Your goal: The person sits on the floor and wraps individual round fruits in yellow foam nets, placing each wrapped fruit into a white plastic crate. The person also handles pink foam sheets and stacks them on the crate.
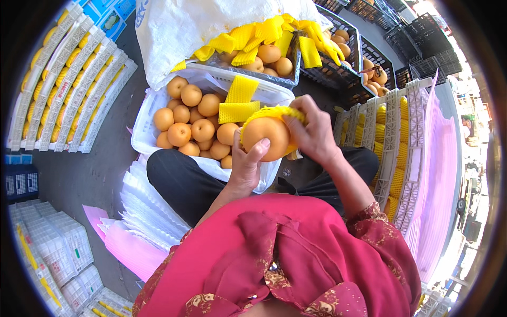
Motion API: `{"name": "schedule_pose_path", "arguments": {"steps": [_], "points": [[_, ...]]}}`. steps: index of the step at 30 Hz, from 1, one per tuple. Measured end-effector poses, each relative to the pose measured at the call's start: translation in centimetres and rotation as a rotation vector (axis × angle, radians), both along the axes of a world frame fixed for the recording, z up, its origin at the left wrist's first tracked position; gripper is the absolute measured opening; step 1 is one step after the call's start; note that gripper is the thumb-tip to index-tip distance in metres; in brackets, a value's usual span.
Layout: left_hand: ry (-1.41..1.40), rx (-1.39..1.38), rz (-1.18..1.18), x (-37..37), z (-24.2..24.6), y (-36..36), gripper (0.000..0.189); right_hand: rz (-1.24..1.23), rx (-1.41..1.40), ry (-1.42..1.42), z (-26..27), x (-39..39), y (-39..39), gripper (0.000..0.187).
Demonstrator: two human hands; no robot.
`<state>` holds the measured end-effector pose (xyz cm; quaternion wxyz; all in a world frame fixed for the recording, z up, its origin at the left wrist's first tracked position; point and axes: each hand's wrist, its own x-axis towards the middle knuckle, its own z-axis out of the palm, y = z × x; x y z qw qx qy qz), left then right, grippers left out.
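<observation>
A large round golden-brown pear (266, 138), probably an Asian pear, rests in my left hand (248, 160), with the thumb pressed on its near face. Around its far side lies a yellow foam net sleeve (273, 112), covering only part of the fruit. My right hand (315, 128) grips the sleeve's edge at the pear's right side. Below and left of the hands, a white plastic crate (139, 132) with a white liner holds many loose pears (203, 130). Two flat yellow foam sleeves (239, 112) lie on top of those pears.
A white woven sack (222, 23) spills yellow sleeves (253, 35) over a dark crate of pears (270, 53). Stacked white crates with sleeved fruit stand left (67, 79) and right (390, 146). White sheets (146, 198) and pink sheets (435, 190) lie at either side. Black crates (336, 51) stand beyond.
</observation>
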<state>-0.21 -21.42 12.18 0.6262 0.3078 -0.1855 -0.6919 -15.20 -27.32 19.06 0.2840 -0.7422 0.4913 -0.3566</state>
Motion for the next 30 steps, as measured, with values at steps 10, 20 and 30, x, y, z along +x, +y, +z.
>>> {"name": "schedule_pose_path", "arguments": {"steps": [10,20,30], "points": [[-0.766,-0.289,0.224,-0.4,-2.3,-3.2,0.09,-0.126,0.495,-0.451,1.5,0.8,1.4,0.074],[-0.528,-0.948,-0.291,-5.2,3.1,-2.4,0.073,-0.242,0.098,-0.533,16.5,-24.6,3.9,0.067],[-0.514,-0.513,-0.349,-5.3,-0.9,-2.6,0.058,-1.321,0.675,-0.287,10.1,-47.5,18.5,0.048]]}}
